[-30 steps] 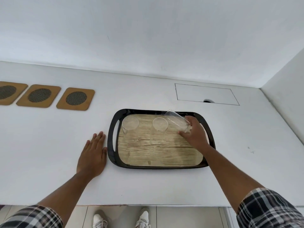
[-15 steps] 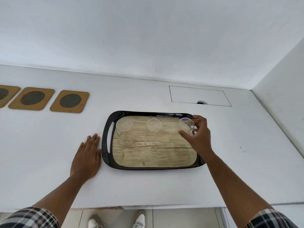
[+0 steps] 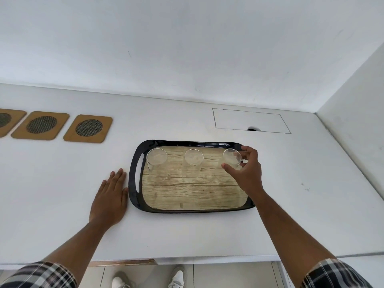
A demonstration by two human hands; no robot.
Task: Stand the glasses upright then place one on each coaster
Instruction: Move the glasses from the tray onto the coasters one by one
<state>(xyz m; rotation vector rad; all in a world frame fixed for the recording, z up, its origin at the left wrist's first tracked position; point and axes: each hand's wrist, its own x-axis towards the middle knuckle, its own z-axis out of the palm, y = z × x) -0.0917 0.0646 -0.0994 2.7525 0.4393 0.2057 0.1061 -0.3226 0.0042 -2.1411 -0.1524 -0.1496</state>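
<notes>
A: Clear glass, three of them upright in a row along the far side of the tray [image 3: 135, 183]: left glass [image 3: 156, 166], middle glass [image 3: 193, 163], right glass [image 3: 232, 161].

B: The hands?

A: Right hand [image 3: 247, 173] reaches over the tray's right end, thumb and fingers curled around the right glass near its rim. Left hand [image 3: 110, 198] lies flat on the counter [image 3: 62, 183], fingers spread and holding nothing, its edge just beside the tray's left handle.

B: Room to move?

A: Three coasters [image 3: 88, 128] sit bare at far left, one cut off by the frame edge. Open counter lies between them and the tray.
</notes>
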